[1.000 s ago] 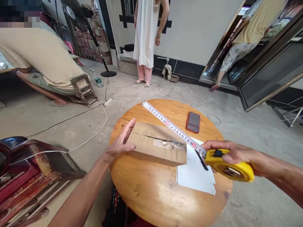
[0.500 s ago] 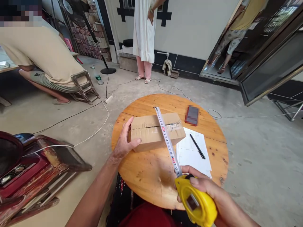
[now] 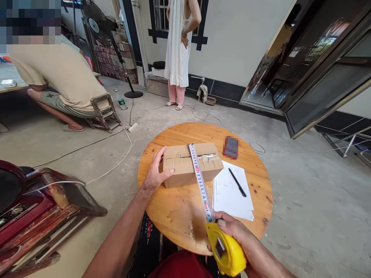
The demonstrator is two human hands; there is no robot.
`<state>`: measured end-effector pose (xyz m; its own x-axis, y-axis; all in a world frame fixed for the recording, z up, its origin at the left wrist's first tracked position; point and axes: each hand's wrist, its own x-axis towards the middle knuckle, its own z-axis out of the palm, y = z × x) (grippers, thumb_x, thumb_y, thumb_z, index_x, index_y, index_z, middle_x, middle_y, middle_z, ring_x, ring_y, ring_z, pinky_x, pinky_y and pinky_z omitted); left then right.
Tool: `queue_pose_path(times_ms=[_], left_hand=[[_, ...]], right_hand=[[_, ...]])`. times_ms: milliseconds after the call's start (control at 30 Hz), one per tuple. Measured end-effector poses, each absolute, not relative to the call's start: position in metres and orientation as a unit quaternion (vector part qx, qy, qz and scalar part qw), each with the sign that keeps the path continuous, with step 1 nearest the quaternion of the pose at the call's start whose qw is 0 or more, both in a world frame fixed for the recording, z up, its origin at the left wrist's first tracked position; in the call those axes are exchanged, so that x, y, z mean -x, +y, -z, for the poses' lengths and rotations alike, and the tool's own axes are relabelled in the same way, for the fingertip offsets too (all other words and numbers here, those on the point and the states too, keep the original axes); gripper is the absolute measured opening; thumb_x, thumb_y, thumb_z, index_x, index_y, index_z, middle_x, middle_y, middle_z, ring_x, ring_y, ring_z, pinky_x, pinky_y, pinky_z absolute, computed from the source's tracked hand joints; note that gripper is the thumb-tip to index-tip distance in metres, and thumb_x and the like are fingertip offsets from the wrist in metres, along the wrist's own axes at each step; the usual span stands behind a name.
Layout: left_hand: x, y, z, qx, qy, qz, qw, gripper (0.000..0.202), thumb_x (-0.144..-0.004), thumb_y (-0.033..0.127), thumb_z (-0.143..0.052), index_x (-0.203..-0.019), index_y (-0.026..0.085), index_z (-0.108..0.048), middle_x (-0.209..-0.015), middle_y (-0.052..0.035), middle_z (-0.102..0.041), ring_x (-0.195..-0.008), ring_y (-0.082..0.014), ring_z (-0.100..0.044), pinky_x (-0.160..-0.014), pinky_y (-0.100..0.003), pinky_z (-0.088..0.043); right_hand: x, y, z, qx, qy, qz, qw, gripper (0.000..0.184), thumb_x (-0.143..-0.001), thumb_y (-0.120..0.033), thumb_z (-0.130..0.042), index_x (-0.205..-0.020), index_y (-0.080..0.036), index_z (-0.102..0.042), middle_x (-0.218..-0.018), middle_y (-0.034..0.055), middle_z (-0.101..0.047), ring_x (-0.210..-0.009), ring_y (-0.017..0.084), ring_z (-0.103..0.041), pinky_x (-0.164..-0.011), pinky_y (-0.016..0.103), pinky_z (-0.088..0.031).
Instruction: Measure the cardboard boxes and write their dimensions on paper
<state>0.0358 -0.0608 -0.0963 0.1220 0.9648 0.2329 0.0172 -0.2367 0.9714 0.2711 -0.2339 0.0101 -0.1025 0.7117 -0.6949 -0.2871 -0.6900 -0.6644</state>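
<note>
A brown cardboard box [image 3: 181, 170] lies on the round wooden table [image 3: 179, 216]. My left hand [image 3: 155, 173] rests against the box's left end, fingers spread and thumb on its front face. My right hand [image 3: 236, 233] grips a yellow tape measure [image 3: 226, 253] at the table's near edge. Its white blade [image 3: 198, 175] runs from the case up across the top of the box, ending near the box's far edge. White paper sheets [image 3: 230, 195] with a black pen [image 3: 237, 182] on them lie right of the box.
A small dark blurred object [image 3: 231, 147] lies on the table beyond the paper. One person sits on a low stool [image 3: 101, 112] at the left, another stands by the far wall [image 3: 178, 50]. Cables cross the concrete floor. Dark red furniture [image 3: 34, 216] stands at my left.
My right hand swung the tape measure from the table's right side to its near edge, so the blade now crosses the box front to back. The box turned slightly under my left hand.
</note>
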Motion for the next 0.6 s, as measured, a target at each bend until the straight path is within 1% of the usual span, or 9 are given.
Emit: queue_pose_path(times_ms=[100, 233, 367, 433, 500, 600], left_hand=[[-0.037, -0.061, 0.096, -0.588, 0.414, -0.518, 0.463, 0.090, -0.071, 0.045, -0.075, -0.150, 0.023, -0.037, -0.151, -0.0122, -0.042, -0.141, -0.0384, -0.037, -0.115, -0.053, -0.034], [-0.035, -0.062, 0.097, -0.593, 0.406, -0.515, 0.468, 0.093, -0.072, 0.049, -0.076, -0.151, 0.024, -0.035, -0.153, -0.0119, -0.040, -0.142, -0.0383, -0.036, -0.116, -0.052, -0.032], [-0.029, -0.062, 0.103, -0.623, 0.369, -0.501, 0.475, 0.100, -0.074, 0.059, -0.073, -0.155, 0.024, -0.026, -0.160, -0.0117, -0.028, -0.146, -0.0377, -0.028, -0.119, -0.050, -0.028], [-0.027, -0.062, 0.106, -0.632, 0.356, -0.492, 0.481, 0.104, -0.074, 0.063, -0.072, -0.156, 0.025, -0.022, -0.162, -0.0119, -0.026, -0.147, -0.0376, -0.026, -0.119, -0.050, -0.027], [-0.026, -0.063, 0.106, -0.636, 0.359, -0.484, 0.482, 0.105, -0.073, 0.064, -0.072, -0.156, 0.025, -0.020, -0.162, -0.0122, -0.025, -0.147, -0.0378, -0.026, -0.119, -0.050, -0.027], [-0.026, -0.065, 0.105, -0.642, 0.366, -0.476, 0.476, 0.106, -0.074, 0.063, -0.073, -0.156, 0.024, -0.019, -0.162, -0.0126, -0.023, -0.148, -0.0376, -0.023, -0.119, -0.051, -0.026]], right_hand=[[-0.269, -0.238, -0.009, 0.553, -0.183, -0.727, 0.363, 0.038, -0.070, -0.045, -0.078, -0.094, -0.018, -0.064, -0.083, 0.0006, -0.064, -0.073, 0.016, -0.063, -0.070, 0.027, -0.053], [-0.269, -0.242, -0.005, 0.546, -0.176, -0.729, 0.372, 0.039, -0.070, -0.046, -0.079, -0.092, -0.018, -0.063, -0.088, 0.0036, -0.067, -0.077, 0.019, -0.065, -0.074, 0.029, -0.053], [-0.270, -0.240, 0.001, 0.538, -0.158, -0.733, 0.386, 0.043, -0.067, -0.050, -0.080, -0.093, -0.020, -0.064, -0.078, 0.0007, -0.066, -0.066, 0.017, -0.065, -0.069, 0.029, -0.052], [-0.271, -0.235, 0.000, 0.539, -0.152, -0.733, 0.386, 0.042, -0.066, -0.050, -0.080, -0.091, -0.020, -0.064, -0.074, -0.0002, -0.066, -0.064, 0.017, -0.066, -0.066, 0.028, -0.052], [-0.273, -0.228, -0.007, 0.559, -0.147, -0.727, 0.371, 0.039, -0.070, -0.051, -0.077, -0.089, -0.019, -0.064, -0.075, 0.0012, -0.069, -0.067, 0.018, -0.068, -0.065, 0.026, -0.052], [-0.275, -0.218, -0.023, 0.606, -0.152, -0.709, 0.326, 0.036, -0.083, -0.051, -0.063, -0.088, -0.016, -0.065, -0.074, 0.0061, -0.072, -0.067, 0.019, -0.069, -0.063, 0.026, -0.053]])
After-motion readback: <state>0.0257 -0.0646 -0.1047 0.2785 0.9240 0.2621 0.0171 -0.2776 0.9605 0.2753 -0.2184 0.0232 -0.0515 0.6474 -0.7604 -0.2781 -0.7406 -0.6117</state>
